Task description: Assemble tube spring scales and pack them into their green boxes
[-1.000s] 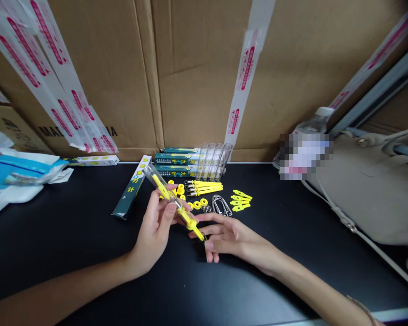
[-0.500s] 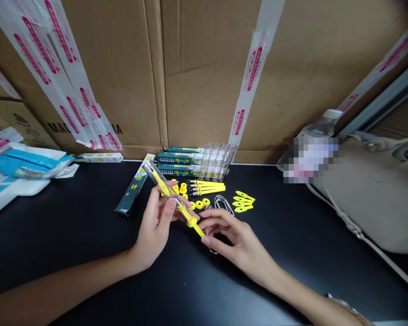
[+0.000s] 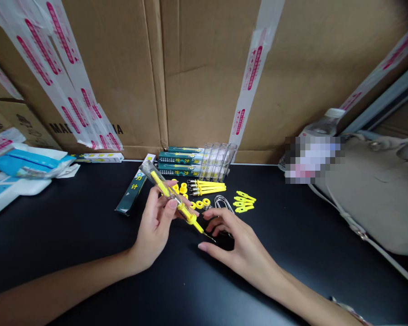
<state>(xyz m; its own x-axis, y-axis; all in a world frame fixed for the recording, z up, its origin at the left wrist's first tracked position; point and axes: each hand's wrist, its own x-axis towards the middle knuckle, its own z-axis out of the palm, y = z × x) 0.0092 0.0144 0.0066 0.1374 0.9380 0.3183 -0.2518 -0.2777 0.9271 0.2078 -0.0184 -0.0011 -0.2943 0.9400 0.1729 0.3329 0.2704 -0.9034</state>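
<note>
My left hand [image 3: 158,224] is closed around a clear tube [image 3: 174,198] with yellow parts inside, tilted with its lower end toward my right hand. A yellow rod with a thin metal hook sticks out of that end. Just right of the hook, my right hand [image 3: 236,237] is open, thumb and fingers apart, holding nothing. Behind the hands lie yellow rings [image 3: 199,204], several yellow rods with metal ends [image 3: 209,187] and wire loops [image 3: 223,202], partly hidden by my right fingers. Farther right are flat yellow pieces [image 3: 244,201].
Green boxes [image 3: 180,166] with clear tubes [image 3: 217,160] upright before them stand against a cardboard wall [image 3: 204,81]. Another green box [image 3: 134,188] lies left of them. A bottle [image 3: 321,127] and beige bag [image 3: 377,194] are at right, blue packaging [image 3: 30,160] at left.
My right hand has let go of the yellow rod's end and its fingers have spread, leaving the hook in view. The tube has tilted slightly in my left hand.
</note>
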